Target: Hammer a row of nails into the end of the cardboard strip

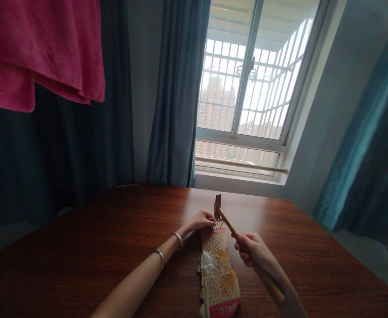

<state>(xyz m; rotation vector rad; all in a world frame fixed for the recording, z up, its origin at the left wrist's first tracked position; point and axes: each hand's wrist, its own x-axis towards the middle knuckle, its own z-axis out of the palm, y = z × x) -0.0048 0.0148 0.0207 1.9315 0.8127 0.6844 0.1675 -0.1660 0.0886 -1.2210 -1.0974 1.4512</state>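
From the head view, the one angle there is, I see two hands at work over the bench (97,254), the window (243,88) beyond. The right hand (250,248) is wrapped around the wooden handle of a hammer (217,206), whose head stands just past the far end of a dotted packet (215,265). That packet lies lengthwise on the bench between the forearms, its near end toward the person. The left hand (204,219) has its fingertips drawn together beside a few thin nail-like rods (217,224) at the packet's far end; whether they pinch one, I can't tell.

As for progress, I judge it partway: several rods already stand upright there, but they jut up rather than sit flush, so driving them seems unfinished. Whether the packet's dark dots are print or holes, I can't make out.
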